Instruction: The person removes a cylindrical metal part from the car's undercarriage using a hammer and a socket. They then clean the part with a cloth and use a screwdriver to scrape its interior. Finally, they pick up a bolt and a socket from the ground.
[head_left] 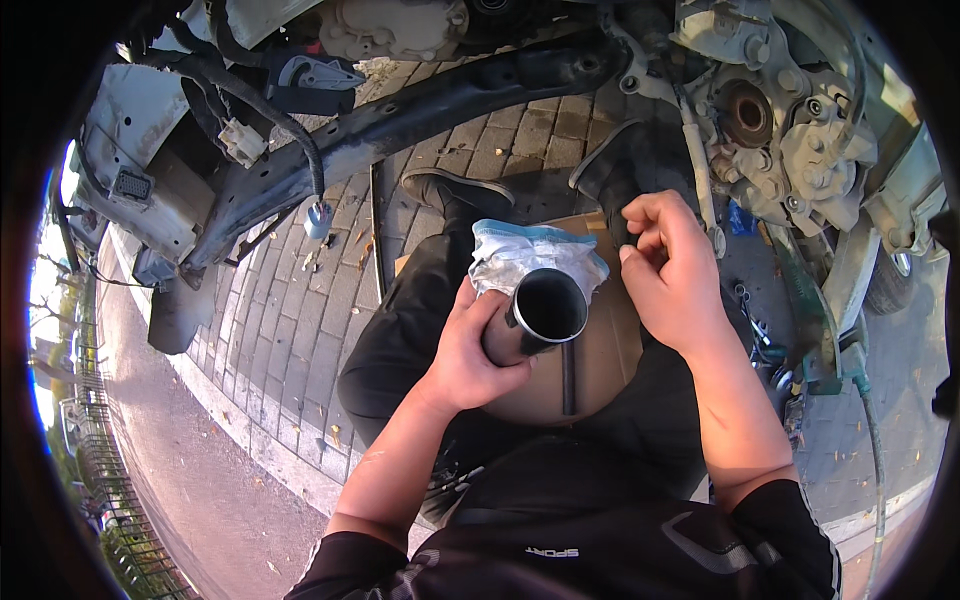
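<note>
In the head view, my left hand [478, 345] grips a dark cylindrical tube [519, 337] whose hollow top faces up at me. Just behind it is a crumpled white bag [530, 245] with a blue edge, partly hidden by the tube and my fingers; whether my fingers grip it too I cannot tell. My right hand [668, 260] hovers right of the bag, fingers loosely curled and apart, holding nothing I can see. A black rod [568, 385] lies below the tube on a cardboard sheet [610, 370] between my legs.
A black metal beam [440, 90] crosses ahead, with hanging wiring [300, 130] and connectors at left. A wheel hub assembly [790, 140] is at upper right, above scattered tools [765, 355] and a green stand [820, 360]. I sit on paving bricks [280, 330]; a fence runs along far left.
</note>
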